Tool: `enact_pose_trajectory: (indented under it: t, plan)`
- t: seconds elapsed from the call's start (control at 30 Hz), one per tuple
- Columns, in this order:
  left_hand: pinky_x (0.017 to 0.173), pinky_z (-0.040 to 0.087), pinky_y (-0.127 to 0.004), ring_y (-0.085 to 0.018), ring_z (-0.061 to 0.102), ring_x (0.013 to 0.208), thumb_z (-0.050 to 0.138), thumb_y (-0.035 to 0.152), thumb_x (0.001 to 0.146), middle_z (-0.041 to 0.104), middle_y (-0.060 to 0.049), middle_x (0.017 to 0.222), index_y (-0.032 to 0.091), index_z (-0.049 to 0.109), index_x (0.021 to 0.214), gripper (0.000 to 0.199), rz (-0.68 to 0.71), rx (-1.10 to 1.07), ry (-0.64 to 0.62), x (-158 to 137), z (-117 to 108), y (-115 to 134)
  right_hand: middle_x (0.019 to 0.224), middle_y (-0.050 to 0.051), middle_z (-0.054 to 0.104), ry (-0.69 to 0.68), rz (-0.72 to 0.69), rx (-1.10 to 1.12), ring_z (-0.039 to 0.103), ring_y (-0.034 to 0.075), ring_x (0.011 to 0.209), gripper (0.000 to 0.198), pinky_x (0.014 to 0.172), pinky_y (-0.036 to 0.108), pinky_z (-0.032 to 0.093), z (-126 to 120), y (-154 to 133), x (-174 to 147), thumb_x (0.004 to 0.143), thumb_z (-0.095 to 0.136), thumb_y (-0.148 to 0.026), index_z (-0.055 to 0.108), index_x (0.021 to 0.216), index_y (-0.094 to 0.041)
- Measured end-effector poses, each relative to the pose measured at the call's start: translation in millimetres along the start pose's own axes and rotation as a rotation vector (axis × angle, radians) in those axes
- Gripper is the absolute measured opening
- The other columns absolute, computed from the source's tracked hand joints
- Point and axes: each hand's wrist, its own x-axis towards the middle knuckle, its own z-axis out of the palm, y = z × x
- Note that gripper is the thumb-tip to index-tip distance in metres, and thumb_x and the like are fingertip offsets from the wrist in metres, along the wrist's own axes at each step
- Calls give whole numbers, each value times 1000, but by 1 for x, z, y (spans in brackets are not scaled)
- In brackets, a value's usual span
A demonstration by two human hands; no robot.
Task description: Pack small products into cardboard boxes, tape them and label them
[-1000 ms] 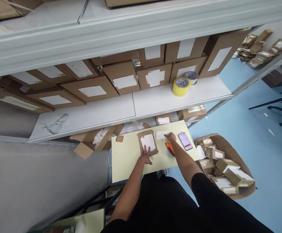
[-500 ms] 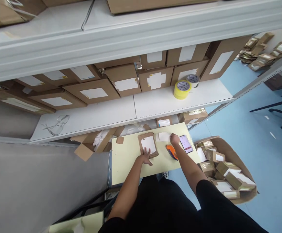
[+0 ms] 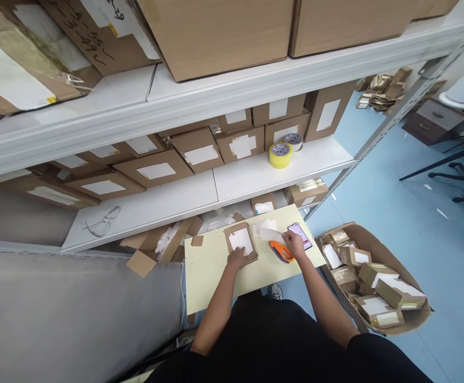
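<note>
My left hand (image 3: 237, 259) lies with its fingers on the lower edge of a small flat cardboard box (image 3: 231, 234). A white label (image 3: 240, 240) covers much of that box's top. Between the fingertips of my right hand (image 3: 295, 246) is one end of a white paper slip (image 3: 271, 234), lifted off the pale yellow table (image 3: 206, 271). Other white paper (image 3: 269, 224) lies just behind the slip. Below it rests an orange and blue hand tool (image 3: 281, 252), its exact kind unclear. A phone (image 3: 300, 234) with a lit screen lies beyond my right hand.
Right of the table, a large carton (image 3: 391, 260) holds several taped parcels. Behind, a grey shelf (image 3: 176, 199) bears labelled boxes (image 3: 242, 146), a yellow tape roll (image 3: 280, 155), a paler roll (image 3: 293, 140) and clear glasses (image 3: 102, 222). An open carton (image 3: 141, 264) stands at the table's left.
My right hand has drawn the slip up and toward me. My left fingers, spread before, are closer together on the box. The view has tilted up and turned right.
</note>
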Motion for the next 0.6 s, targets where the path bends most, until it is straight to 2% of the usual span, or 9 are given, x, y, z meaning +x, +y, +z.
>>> enact_pose_trajectory:
  t: [0.07, 0.17, 0.23, 0.3, 0.4, 0.5, 0.6]
  plan:
    - [120, 37, -55, -44, 46, 148, 73, 47, 82, 54, -19, 157, 21, 62, 145, 69, 118, -103, 155, 0, 0, 22, 72, 4, 68, 27, -13, 43, 62, 21, 69, 31, 66, 27, 42, -8, 1, -6, 97, 55, -46, 62, 78, -23]
    - [113, 47, -46, -34, 64, 131, 71, 43, 87, 67, -17, 142, 20, 60, 147, 66, 279, -352, 284, 4, 1, 60, 69, 3, 65, 72, -18, 120, 58, 20, 66, 37, 64, 28, 41, -19, -2, -15, 95, 58, -56, 60, 77, -23]
    - [102, 54, -42, -29, 72, 113, 75, 41, 85, 75, -15, 126, 17, 65, 141, 61, 285, -507, 295, 5, 2, 81, 68, 2, 63, 76, -20, 168, 57, 19, 65, 42, 63, 28, 41, -25, -6, -20, 93, 58, -62, 58, 76, -24]
    - [93, 57, -39, -26, 74, 98, 77, 41, 83, 79, -12, 107, 16, 76, 120, 45, 265, -585, 340, 3, 4, 93, 65, 1, 60, 83, -25, 203, 54, 18, 63, 47, 61, 28, 40, -28, -9, -26, 91, 59, -67, 53, 72, -25]
    - [87, 57, -36, -23, 73, 88, 75, 41, 82, 79, -7, 89, 19, 79, 90, 24, 283, -584, 454, -4, 5, 100, 61, -1, 54, 108, -64, 254, 49, 17, 59, 54, 58, 27, 36, -27, -13, -32, 88, 59, -74, 45, 68, -26]
    - [83, 56, -33, -21, 73, 83, 72, 37, 83, 80, -5, 88, 20, 80, 87, 19, 312, -564, 519, -14, 5, 99, 61, -2, 53, 102, -90, 290, 47, 16, 57, 54, 56, 27, 32, -25, -16, -35, 85, 59, -75, 44, 68, -26]
    - [79, 53, -32, -21, 73, 80, 67, 34, 86, 80, -4, 85, 21, 81, 88, 19, 323, -489, 532, -25, 2, 95, 61, -2, 53, 69, -110, 319, 48, 17, 58, 52, 57, 27, 32, -24, -20, -37, 86, 58, -73, 45, 69, -26]
